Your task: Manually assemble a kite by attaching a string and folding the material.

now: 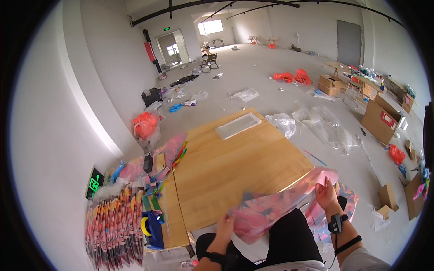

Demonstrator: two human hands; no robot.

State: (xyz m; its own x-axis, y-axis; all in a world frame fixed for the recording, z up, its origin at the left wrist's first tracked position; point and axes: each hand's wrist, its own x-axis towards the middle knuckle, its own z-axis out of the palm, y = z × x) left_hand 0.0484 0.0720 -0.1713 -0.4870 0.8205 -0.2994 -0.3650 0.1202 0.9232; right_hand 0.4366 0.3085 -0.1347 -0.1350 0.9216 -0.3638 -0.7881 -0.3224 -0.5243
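Note:
A thin, shiny pink sheet printed with coloured shapes point(276, 207) is stretched over my lap, along the near edge of the wooden table point(235, 167). My left hand point(224, 229) is closed on its left end, beside the table's near edge. Higher up on the right, my right hand point(326, 195) pinches the sheet's other end. Between the hands the sheet sags and tilts up toward the right. Another similar printed sheet point(344, 193) hangs below and behind my right wrist, partly hidden by the arm.
Left of the table lie a blue tape dispenser point(155, 231), a pile of printed pink packages point(115, 226), a phone point(161, 161) and a black box point(148, 163). A clear tray point(238, 126) rests at the table's far end. Plastic film point(327, 128) and cardboard boxes point(381, 118) litter the floor.

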